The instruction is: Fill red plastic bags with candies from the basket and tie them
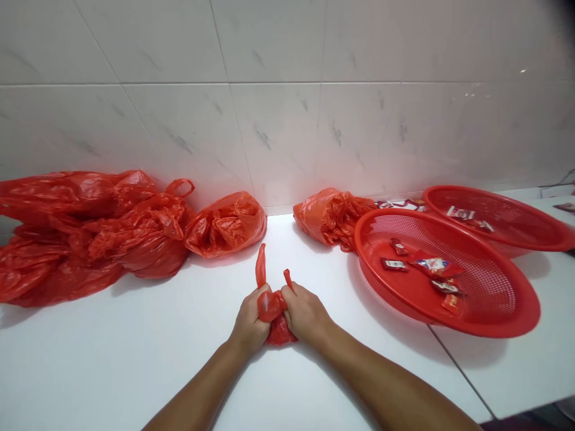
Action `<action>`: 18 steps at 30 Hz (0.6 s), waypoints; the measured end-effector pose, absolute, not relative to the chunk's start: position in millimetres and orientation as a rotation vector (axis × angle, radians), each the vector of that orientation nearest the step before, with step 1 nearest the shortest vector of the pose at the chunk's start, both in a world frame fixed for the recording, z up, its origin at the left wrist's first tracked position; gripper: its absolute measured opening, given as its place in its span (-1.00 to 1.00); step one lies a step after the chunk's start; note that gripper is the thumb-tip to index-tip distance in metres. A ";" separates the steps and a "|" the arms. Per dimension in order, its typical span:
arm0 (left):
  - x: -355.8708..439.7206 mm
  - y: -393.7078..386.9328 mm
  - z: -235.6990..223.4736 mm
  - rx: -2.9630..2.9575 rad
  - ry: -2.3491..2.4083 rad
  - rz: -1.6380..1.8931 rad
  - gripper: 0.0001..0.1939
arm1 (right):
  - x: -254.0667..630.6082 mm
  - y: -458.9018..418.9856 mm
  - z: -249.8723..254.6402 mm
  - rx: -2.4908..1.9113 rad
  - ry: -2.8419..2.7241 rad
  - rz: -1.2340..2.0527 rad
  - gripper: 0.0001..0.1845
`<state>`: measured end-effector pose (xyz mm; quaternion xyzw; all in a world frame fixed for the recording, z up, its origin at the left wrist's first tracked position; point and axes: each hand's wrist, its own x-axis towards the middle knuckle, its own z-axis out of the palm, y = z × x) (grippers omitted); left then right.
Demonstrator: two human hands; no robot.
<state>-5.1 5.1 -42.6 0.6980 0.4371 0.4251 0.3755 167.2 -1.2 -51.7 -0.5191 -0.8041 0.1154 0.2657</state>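
Observation:
In the middle of the white table, a small red plastic bag rests between my hands, its top gathered and twisted into a knot. My left hand is closed around one end of the bag, and a strip of red plastic sticks up past the thumb. My right hand grips the other end, with a shorter tip poking out above the fist. Both hands press close together over the bag. What is inside it is hidden.
Several filled red bags line the wall at left. Two more bags, a crumpled red bag and a bunched red bag, stand at the back. At right, a red basket holds several wrapped snacks; another red basket sits behind it.

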 end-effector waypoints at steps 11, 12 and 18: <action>-38.1 26.4 -37.2 1.577 1.279 1.335 -0.67 | 182.9 -4.8 -32.7 -1.139 -1.878 0.203 -0.58; -43.8 30.4 -37.3 1.565 1.326 1.371 -0.68 | 184.5 -3.8 -32.4 -1.134 -1.862 0.208 -0.58; -85.4 29.7 -29.5 1.370 1.747 1.458 -0.66 | 197.4 4.4 -36.6 -1.176 -1.795 0.362 -0.58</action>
